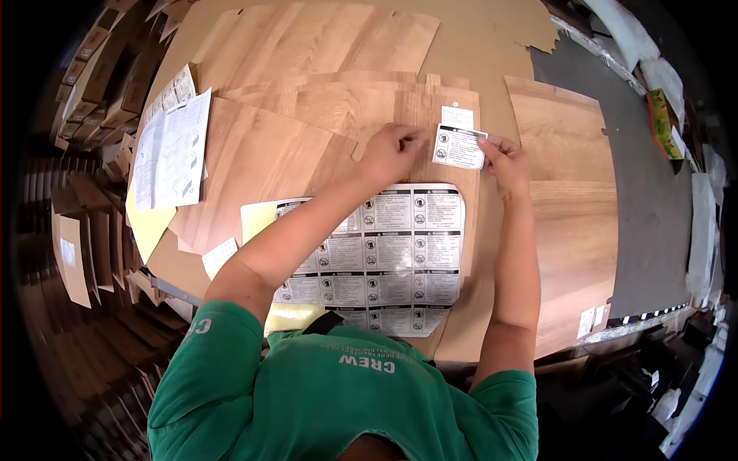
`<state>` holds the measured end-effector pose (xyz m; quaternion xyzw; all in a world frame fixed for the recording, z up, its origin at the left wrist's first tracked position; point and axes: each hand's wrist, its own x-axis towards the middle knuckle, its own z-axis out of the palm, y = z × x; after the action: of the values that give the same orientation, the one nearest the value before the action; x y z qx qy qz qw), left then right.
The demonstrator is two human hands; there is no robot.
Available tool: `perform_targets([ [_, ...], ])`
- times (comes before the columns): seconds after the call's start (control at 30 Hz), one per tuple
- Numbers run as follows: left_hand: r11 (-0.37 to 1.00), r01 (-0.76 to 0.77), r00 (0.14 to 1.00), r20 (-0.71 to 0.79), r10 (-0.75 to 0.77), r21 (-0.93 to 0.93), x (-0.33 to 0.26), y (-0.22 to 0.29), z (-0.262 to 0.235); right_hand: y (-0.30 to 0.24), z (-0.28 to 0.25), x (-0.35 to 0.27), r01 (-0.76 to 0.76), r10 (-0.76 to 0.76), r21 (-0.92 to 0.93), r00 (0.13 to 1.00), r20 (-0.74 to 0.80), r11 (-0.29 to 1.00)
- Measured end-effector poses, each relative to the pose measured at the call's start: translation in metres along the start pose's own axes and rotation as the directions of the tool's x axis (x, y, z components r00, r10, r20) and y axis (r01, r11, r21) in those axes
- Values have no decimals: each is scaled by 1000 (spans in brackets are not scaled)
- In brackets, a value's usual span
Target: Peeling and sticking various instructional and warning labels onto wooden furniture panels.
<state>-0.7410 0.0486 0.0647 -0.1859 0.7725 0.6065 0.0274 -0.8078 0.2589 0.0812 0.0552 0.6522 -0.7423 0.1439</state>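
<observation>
A small white warning label (pixel 459 147) with a black band is pinched by its right edge in my right hand (pixel 503 163). It lies over or just above a wood-grain panel (pixel 307 115), below a white printed slip (pixel 457 117). My left hand (pixel 393 156) is closed to the left of the label, its fingers curled over the panels. Whether it holds anything is hidden. Under my left forearm is a label sheet (pixel 415 250) printed with rows of similar warning labels, close to my body.
Printed instruction sheets (pixel 173 150) and yellow paper (pixel 147 223) lie at the left. Another wood-grain panel (pixel 565 200) is on the right, beside a dark grey surface (pixel 649 200). A green and red box (pixel 665 124) sits at the far right. Cardboard cartons (pixel 96 81) are stacked at the left.
</observation>
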Motion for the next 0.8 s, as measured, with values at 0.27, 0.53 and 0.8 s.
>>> perform_targets([
  [0.27, 476, -733, 634, 236, 736, 485, -8, -19, 8, 5, -6, 25, -193, 209, -315, 978, 17, 929],
  [0.53, 301, -758, 579, 385, 719, 578, -8, -16, 12, 5, 4, 20, -130, 132, -267, 991, -10, 955],
  [0.8, 254, -738, 612, 461, 642, 626, -4, -18, 13, 15, 2, 23, -67, 67, -349, 998, -14, 935],
])
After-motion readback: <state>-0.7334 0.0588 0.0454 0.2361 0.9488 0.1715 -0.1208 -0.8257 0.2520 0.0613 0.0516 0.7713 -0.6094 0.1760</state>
